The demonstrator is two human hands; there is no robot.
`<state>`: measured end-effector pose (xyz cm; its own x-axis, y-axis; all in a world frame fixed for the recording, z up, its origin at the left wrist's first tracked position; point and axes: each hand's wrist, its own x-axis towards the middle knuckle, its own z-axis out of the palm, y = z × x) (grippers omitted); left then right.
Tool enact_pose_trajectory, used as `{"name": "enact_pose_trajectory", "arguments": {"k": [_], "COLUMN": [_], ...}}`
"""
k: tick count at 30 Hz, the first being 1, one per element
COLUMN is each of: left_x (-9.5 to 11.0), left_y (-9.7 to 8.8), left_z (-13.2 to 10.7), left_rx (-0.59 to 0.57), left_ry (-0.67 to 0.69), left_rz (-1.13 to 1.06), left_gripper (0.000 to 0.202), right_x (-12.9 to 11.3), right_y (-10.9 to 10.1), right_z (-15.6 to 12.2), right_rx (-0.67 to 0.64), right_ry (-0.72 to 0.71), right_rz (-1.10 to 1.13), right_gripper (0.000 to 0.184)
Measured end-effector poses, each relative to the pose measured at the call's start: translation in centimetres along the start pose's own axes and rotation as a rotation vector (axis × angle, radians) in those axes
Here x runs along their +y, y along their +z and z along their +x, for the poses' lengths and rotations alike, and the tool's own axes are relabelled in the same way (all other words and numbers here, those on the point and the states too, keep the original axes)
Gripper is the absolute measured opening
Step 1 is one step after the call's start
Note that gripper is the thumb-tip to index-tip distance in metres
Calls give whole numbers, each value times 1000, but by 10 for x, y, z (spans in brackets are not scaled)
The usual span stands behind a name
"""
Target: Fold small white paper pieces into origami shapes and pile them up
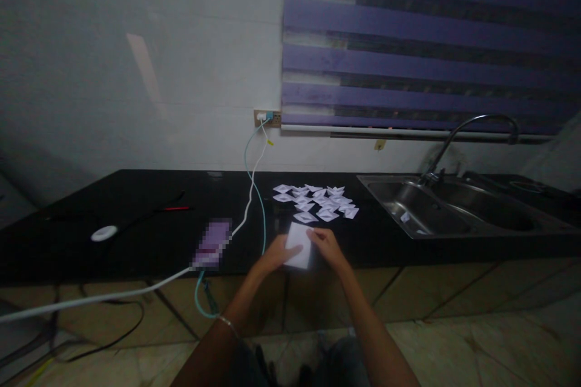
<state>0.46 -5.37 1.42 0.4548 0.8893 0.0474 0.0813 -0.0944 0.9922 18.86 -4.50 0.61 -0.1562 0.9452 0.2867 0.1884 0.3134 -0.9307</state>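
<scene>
A white rectangular sheet of paper (298,243) is held up at the front edge of the black counter, between both hands. My left hand (278,253) grips its left side, thumb lying across the face of the paper. At the upper right corner, my right hand (327,245) pinches the sheet between thumb and fingers. Just beyond the hands, several small folded white paper pieces (305,217) lie in a loose cluster on the counter; some overlap.
A steel double sink (411,234) with a curved faucet (483,118) is at the right. Left of my hands lies a blurred purple object (212,242) with cables running to a wall socket (267,118). A white round item (104,233) and black straps rest on the counter (136,184).
</scene>
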Motion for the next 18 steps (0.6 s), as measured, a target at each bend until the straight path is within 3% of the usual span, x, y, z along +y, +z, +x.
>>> {"name": "enact_pose_trajectory", "arguments": {"k": [8, 14, 18], "left_x": [-7, 0, 1], "left_y": [-1, 0, 1], "left_z": [4, 4, 4], "left_rx": [24, 125, 124], "left_ry": [3, -1, 20], "left_rz": [30, 18, 26], "left_gripper": [46, 50, 48], "right_x": [-1, -4, -3], "right_y": [1, 3, 1], "right_z": [1, -3, -5], "right_rx": [4, -120, -112], "right_ry": [12, 52, 54], "right_rz": [17, 19, 15], "right_gripper": [44, 40, 41]}}
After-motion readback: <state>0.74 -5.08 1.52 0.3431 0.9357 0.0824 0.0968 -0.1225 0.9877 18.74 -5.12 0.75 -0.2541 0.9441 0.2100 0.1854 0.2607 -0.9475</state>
